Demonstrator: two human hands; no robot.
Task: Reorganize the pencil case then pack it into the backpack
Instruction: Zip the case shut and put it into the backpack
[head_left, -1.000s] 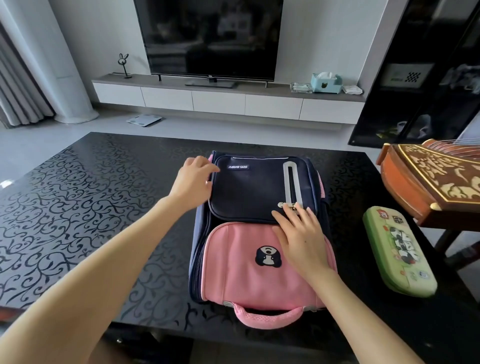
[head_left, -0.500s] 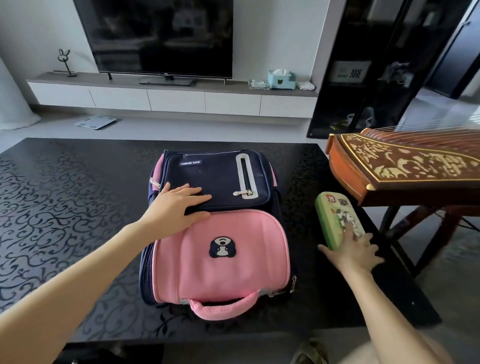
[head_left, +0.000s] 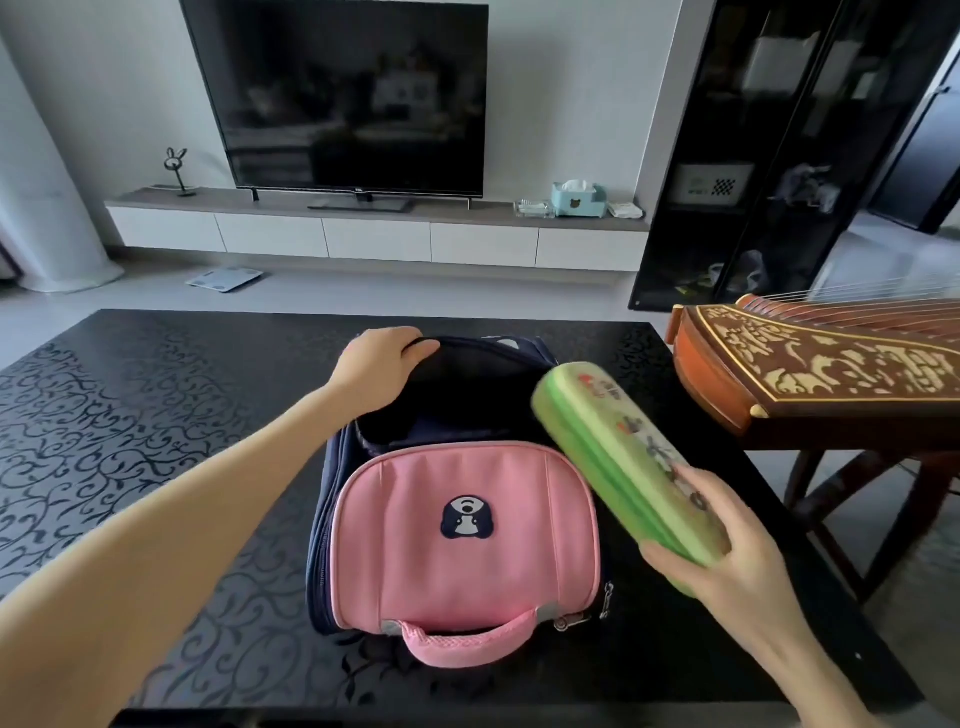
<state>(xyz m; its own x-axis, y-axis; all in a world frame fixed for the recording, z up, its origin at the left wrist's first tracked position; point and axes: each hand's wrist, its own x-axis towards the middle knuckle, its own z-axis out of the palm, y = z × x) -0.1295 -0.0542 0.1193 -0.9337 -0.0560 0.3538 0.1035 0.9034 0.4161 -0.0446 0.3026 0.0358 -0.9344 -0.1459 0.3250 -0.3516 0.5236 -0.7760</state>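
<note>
Backpack (head_left: 457, 525) lies flat near the middle of the near edge of the surface (head_left: 130, 415), pink front pocket up, pink carry handle toward the person. The dark main compartment is open at the far end.

Left hand (head_left: 382, 369) is closed on the far rim of that opening and holds the flap up and back, so the mouth stands clear.

Right hand (head_left: 727, 545) is wrapped round the near end of the green pencil case (head_left: 618, 457) and holds it off the surface, to the right of the backpack. The case appears closed; whether its contents are in order cannot be told.

Governing relation: the case's long axis runs from the right hand, at the near right, up and leftward to its free far end, which sits just beside the right rim of the opening. The free end already points at the mouth. Judged next move: swing the far end leftward over the rim and slide the case in lengthwise. The right hand does the carrying; the left is nearer the opening and only keeps it spread.

Risk, as judged: the case end catching on the right rim.
</note>
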